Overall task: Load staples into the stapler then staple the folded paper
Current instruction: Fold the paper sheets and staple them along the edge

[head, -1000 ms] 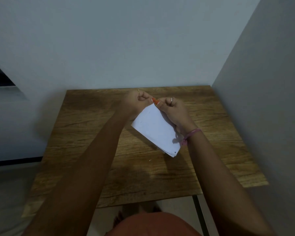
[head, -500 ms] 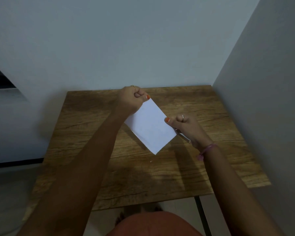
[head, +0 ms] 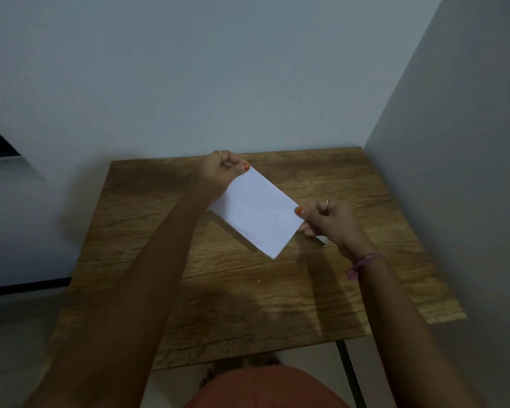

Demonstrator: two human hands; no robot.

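Above the brown wood-grain tabletop (head: 248, 304), the folded white paper sheet (head: 256, 213) is held slanted between both hands. Right hand (head: 330, 222) pinches its nearer right edge, fingers curled; a small metallic piece (head: 321, 240) shows beneath it, identity unclear. Farther back, left hand (head: 221, 169) pinches the far corner.

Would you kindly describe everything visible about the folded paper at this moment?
The folded paper is a plain white rectangle, thin and fairly flat, held slanted above the wooden table, not resting on it. The left hand pinches its far upper corner; the right hand pinches its right edge. Its near corner points down toward the person. One or two tiny glints near the left end may be staples, too small to confirm.
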